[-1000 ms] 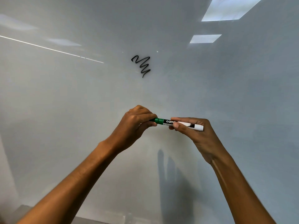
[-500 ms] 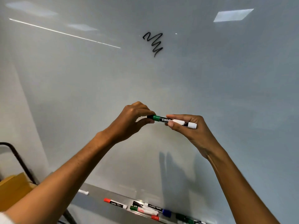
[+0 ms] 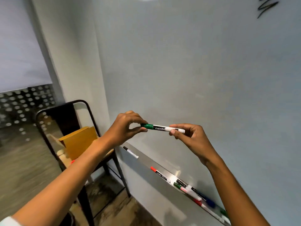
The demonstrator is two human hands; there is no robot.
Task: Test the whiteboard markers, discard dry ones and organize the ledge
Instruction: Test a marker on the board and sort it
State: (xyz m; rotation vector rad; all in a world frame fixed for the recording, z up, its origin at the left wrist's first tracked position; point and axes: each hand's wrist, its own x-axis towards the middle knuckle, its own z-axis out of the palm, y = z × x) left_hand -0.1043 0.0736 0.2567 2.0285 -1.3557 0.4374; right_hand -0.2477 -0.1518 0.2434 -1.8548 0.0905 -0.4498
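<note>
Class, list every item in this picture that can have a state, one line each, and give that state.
green marker: capped, held level between both hands
left hand: pinching the green cap
right hand: gripping the white barrel end
black marker: capped, lying alone at the ledge's left end
red marker: capped, lying on the ledge
cardboard box: open, on the chair
whiteboard: one black scribble
</note>
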